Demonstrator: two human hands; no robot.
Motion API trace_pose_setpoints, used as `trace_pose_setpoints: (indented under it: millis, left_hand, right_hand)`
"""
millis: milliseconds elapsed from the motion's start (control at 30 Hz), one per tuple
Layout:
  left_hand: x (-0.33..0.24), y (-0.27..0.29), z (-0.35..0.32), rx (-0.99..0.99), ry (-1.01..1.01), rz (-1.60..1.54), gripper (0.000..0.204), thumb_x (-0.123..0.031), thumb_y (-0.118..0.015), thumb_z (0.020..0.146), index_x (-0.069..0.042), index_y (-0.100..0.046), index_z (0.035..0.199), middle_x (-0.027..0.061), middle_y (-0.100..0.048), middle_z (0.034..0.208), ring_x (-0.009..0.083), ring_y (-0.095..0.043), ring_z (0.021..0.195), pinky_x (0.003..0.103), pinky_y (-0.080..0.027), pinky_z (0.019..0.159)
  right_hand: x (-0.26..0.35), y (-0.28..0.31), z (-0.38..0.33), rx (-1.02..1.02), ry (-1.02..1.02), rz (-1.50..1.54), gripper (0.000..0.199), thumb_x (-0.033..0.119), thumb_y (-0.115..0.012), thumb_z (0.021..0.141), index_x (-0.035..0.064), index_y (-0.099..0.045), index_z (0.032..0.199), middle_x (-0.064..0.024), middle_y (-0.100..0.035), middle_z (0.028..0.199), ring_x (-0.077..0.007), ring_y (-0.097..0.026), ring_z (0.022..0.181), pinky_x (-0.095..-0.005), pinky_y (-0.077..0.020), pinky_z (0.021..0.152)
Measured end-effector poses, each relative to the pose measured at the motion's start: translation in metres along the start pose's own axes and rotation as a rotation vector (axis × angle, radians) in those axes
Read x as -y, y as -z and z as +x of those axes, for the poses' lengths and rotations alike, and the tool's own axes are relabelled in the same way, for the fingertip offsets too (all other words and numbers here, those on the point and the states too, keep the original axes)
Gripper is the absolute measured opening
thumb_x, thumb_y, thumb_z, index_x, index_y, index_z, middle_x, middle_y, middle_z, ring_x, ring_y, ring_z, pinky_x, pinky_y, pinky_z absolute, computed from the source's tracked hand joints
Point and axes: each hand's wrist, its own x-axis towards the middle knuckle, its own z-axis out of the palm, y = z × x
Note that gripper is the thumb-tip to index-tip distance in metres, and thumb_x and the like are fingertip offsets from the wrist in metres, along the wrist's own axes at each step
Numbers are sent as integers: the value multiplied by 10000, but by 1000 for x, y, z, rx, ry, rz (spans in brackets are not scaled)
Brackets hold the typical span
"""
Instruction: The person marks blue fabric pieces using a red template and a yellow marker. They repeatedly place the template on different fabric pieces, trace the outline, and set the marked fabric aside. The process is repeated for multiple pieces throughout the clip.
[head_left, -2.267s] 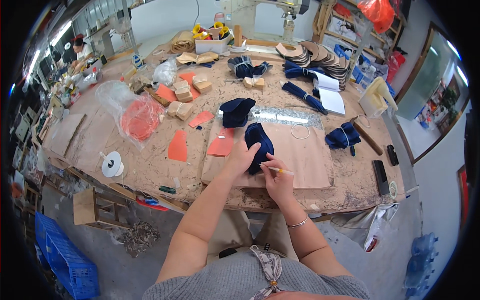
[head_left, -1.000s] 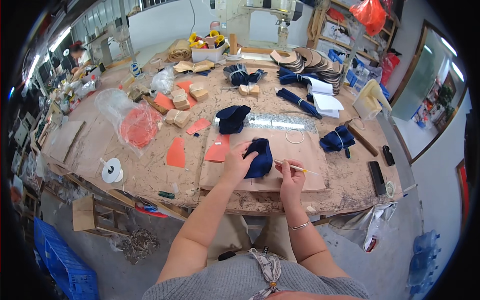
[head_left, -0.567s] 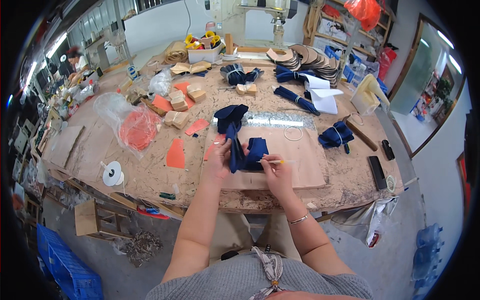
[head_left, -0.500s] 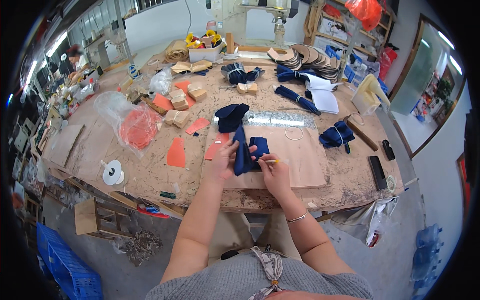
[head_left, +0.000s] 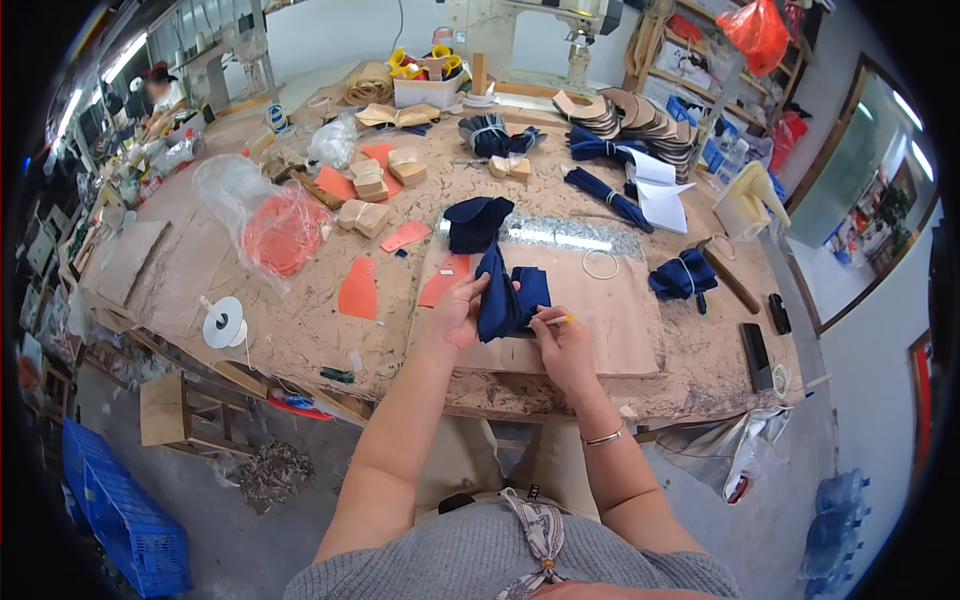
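Left hand (head_left: 458,312) gripping a folded navy fabric piece (head_left: 508,298), right hand (head_left: 562,345) pinching a yellow-tipped pen (head_left: 556,319) beside it, tan cutting board (head_left: 610,310) beneath

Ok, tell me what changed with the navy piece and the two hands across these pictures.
The navy fabric piece, pressed flat on the board at first, was lifted off it and now hangs folded in the left hand. The right hand moved in from the right to touch it, keeping its yellow pen. The other navy pile and the orange pieces stayed put.

workbench (head_left: 300,340) | brown board (head_left: 620,320) | orange cut pieces (head_left: 358,290) | navy fabric bundles (head_left: 682,277) | white tape roll (head_left: 222,322)
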Motion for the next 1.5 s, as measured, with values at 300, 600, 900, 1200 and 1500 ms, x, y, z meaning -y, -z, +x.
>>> trace_pose_setpoints:
  millis: [300,600,900,1200,1500]
  left_hand:
    - [-2,-1,-1,-7,9,5,312,-207,-429,1046,29,-488,1241,286,-612,1228,416,-691,950,494,-598,854]
    - [-1,-1,2,20,17,55,311,-189,-428,1044,25,-485,1263,279,-622,1213,394,-689,963,482,-594,864]
    - [4,-22,14,-64,-357,634,351,-131,-687,916,23,-574,1210,136,-674,1141,194,-669,1006,337,-553,883]
    - [2,-49,8,-302,-328,1630,743,-337,-851,720,56,-555,1277,237,-633,1231,334,-613,1160,395,-491,989]
    - [-11,-45,17,-72,-42,1619,601,-242,-869,690,33,-646,1176,118,-713,1038,181,-678,934,310,-535,864]
  right_hand:
    - [9,4,3,-32,22,-189,62,58,-649,922,1,-625,922,-203,-695,844,-310,-713,921,-355,-529,755]
    - [8,3,11,-75,27,-230,97,89,-664,918,5,-617,920,-180,-678,792,-275,-683,739,-338,-527,693]
    - [-23,23,7,-315,-327,602,155,176,-591,1003,27,-556,1028,-53,-667,921,-92,-647,822,-231,-549,699]
    - [-24,24,-4,-244,-169,383,141,144,-601,988,6,-607,1014,-66,-681,912,-91,-632,826,-233,-506,744]
    - [-23,21,-7,-286,-179,406,134,141,-615,978,10,-625,1005,-37,-675,861,-57,-571,737,-209,-450,651]
